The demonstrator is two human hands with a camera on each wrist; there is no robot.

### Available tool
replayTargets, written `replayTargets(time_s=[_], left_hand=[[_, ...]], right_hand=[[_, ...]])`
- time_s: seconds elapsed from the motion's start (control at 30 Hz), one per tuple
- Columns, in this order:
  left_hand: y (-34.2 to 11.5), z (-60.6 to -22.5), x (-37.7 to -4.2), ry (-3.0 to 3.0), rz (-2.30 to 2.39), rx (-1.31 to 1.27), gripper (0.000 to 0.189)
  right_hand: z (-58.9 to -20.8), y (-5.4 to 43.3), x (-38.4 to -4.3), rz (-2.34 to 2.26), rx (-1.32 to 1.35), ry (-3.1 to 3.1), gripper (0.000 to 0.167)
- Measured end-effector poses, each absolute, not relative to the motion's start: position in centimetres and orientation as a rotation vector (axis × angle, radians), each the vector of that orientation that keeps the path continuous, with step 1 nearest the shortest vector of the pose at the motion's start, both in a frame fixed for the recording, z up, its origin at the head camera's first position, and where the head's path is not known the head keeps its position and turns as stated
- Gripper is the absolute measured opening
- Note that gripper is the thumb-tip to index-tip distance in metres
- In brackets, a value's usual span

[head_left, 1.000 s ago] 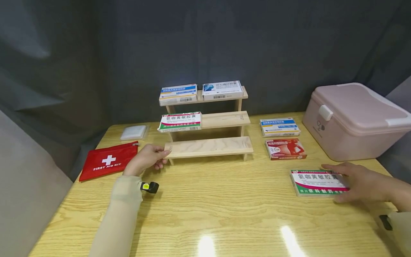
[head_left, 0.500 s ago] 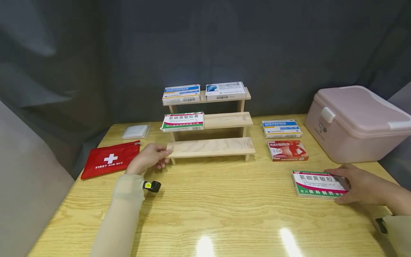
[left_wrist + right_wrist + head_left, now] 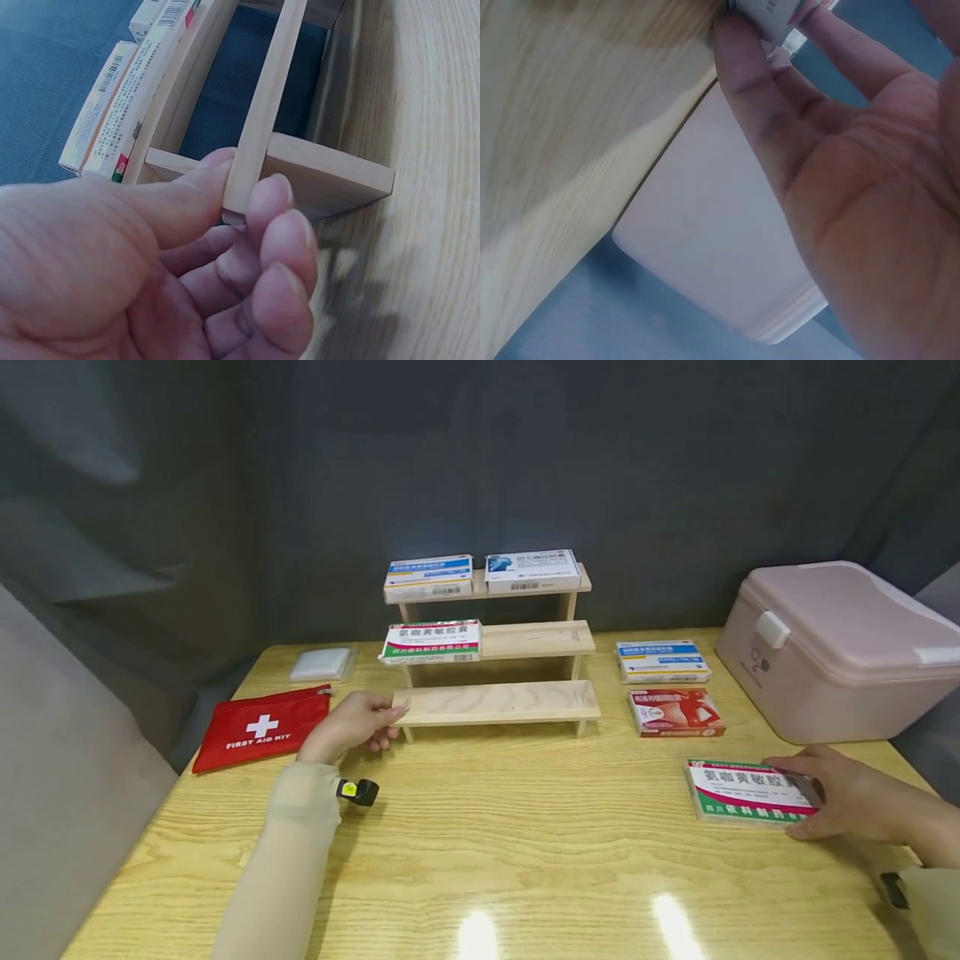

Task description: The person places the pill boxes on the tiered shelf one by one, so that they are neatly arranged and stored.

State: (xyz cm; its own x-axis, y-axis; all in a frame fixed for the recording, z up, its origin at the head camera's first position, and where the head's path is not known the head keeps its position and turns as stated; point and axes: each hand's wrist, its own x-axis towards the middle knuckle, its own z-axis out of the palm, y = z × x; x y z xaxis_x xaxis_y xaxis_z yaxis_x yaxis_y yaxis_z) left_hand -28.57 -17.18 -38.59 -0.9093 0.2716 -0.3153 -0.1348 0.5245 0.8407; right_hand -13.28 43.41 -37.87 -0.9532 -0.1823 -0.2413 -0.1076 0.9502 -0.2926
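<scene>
My left hand [image 3: 352, 727] pinches the left end of the lowest board on a three-step wooden display rack [image 3: 495, 703]. In the left wrist view the thumb lies on one face of the board [image 3: 262, 112] and curled fingers on the other. At the right of the table my right hand [image 3: 855, 793] grips the right end of a white and green medicine box [image 3: 750, 789], thumb on its near edge and fingers on its far edge. The right wrist view shows only an end of this box [image 3: 769, 13] between thumb and fingers.
On the rack sit a blue-white box [image 3: 429, 578], a white box [image 3: 532, 570] and a green-white box [image 3: 432, 642]. Right of it lie a blue-white box [image 3: 663, 662] and a red box [image 3: 677, 712], before a pink lidded case [image 3: 832, 652]. At left are a red pouch [image 3: 262, 727] and a clear packet [image 3: 322, 664].
My right hand has closed from a loose reach over the medicine box to a grip on its end. The left hand keeps its pinch on the rack; the head view shifts slightly.
</scene>
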Motion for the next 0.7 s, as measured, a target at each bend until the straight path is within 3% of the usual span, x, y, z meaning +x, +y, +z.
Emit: replayTargets(time_s=[0.7], left_hand=[[-17.10, -38.45, -28.28, 2.351, 1.356, 0.102, 0.027]], right_hand=[[-38.21, 43.70, -13.35, -0.388, -0.243, 2.847, 0.097]])
